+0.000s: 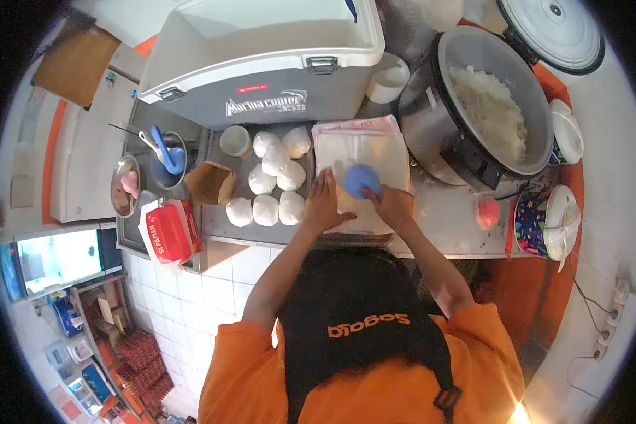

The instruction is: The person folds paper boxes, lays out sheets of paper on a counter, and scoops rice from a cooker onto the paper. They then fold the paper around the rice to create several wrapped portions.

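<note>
My left hand (325, 205) lies with fingers spread on the left edge of a stack of wrapping paper (339, 152). My right hand (391, 207) grips a small round blue bowl (361, 181), its rounded side up, over the middle of the sheets. What is under the bowl is hidden. Left of the paper sit several round white wrapped bundles (265, 210) on a metal tray (219, 222). Beyond my right hand stands a large cooker (431, 116) with white rice (491, 113) inside.
A grey cooler box (297, 95) stands open at the back. On the left are a red-and-white box (169, 233), a brown paper packet (210, 184), a pot with utensils (168, 173) and a metal bowl (122, 201). Lidded patterned containers (530, 219) stand at the right.
</note>
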{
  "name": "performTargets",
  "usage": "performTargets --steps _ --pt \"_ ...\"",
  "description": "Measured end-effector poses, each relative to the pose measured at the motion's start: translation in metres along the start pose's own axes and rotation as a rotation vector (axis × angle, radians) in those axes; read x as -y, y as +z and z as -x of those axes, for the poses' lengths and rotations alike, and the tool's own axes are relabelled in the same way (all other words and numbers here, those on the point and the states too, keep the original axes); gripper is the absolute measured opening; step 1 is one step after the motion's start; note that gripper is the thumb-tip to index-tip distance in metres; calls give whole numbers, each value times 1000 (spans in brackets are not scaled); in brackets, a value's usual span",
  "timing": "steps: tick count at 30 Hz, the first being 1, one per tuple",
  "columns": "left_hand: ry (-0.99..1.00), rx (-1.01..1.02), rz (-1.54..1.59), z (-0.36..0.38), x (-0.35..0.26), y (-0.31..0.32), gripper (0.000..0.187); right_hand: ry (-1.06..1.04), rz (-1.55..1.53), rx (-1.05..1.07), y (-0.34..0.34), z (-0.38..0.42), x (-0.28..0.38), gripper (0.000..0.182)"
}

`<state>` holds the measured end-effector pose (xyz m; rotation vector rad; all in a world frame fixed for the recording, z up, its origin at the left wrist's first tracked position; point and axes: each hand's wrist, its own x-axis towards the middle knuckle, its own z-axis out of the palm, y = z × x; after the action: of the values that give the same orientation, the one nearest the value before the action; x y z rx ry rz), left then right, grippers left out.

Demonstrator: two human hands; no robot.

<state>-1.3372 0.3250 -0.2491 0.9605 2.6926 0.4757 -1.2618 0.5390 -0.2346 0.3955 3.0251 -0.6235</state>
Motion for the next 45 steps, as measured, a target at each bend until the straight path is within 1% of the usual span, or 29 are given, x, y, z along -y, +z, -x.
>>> performTargets --steps 1,2,3,5,7,8,11,14,16,17,19,20,22,23,25,26,29,32,34,35,37,39,40,41,43,44,45 --pt "32 7 -50 9 -3 -3 132 14 -30 -44 -13 12 -10 65" --pt "60 22 -96 22 -7 0 128 3 24 -185 -31 27 -22 58" --pt "105 57 -106 36 -6 8 118 -1 75 -324 -44 45 -39 51" --pt "204 121 -132 51 4 32 98 194 121 -231 -51 73 -87 42" --pt "287 59 -222 61 8 41 79 254 74 -164 -53 91 -131 40" --pt "330 27 -265 64 8 44 70 284 52 -131 -51 95 -141 41" --pt "436 34 -387 64 6 45 54 12 258 -578 -77 85 -115 50" --pt "538 77 -196 65 17 56 51 -109 -67 -504 -70 73 -80 54" --pt "290 299 23 57 7 30 50 -371 -175 -151 -65 60 -54 56" --pt "159 404 128 52 0 12 51 -428 -174 -82 -60 54 -43 52" --pt "170 264 354 47 -12 -23 55 -547 -169 66 -51 46 -29 46" --pt "170 183 469 43 -14 -32 58 -559 -179 67 -44 41 -32 42" --pt "179 136 466 39 -9 -31 63 -590 -203 77 -25 33 -37 35" --pt "187 110 461 33 -7 -36 66 -520 -204 190 -29 24 -36 33" --pt "161 160 437 28 -4 -44 71 -367 -204 419 -35 12 -36 30" --pt "150 187 428 23 -4 -50 74 -350 -197 405 -40 9 -35 29" --pt "20 291 442 8 -4 -64 77 -300 -220 370 -48 5 -27 26" --pt "-5 407 559 -6 -4 -78 69 -252 -360 341 -52 -5 -21 25" --pt "73 304 542 -12 7 -68 58 -196 -504 311 -60 -12 -17 27" --pt "109 253 532 -14 14 -61 53 -180 -503 301 -64 -13 -15 28" --pt "143 176 745 -17 30 -45 55 -150 -498 283 -70 -16 -12 31" --pt "64 171 814 -20 22 -58 55 -86 -528 361 -73 -21 -13 37" --pt "-29 206 773 -21 16 -70 53 -52 -544 399 -74 -22 -13 41" --pt "-121 241 731 -22 10 -80 51 -52 -522 419 -80 -22 -9 38" --pt "-78 218 734 -23 15 -76 48 -52 -479 460 -95 -20 2 34" --pt "-57 205 736 -23 17 -74 47 -164 -520 365 -83 -21 -4 31" --pt "-83 211 742 -24 13 -78 45 -276 -558 269 -65 -23 -11 28"
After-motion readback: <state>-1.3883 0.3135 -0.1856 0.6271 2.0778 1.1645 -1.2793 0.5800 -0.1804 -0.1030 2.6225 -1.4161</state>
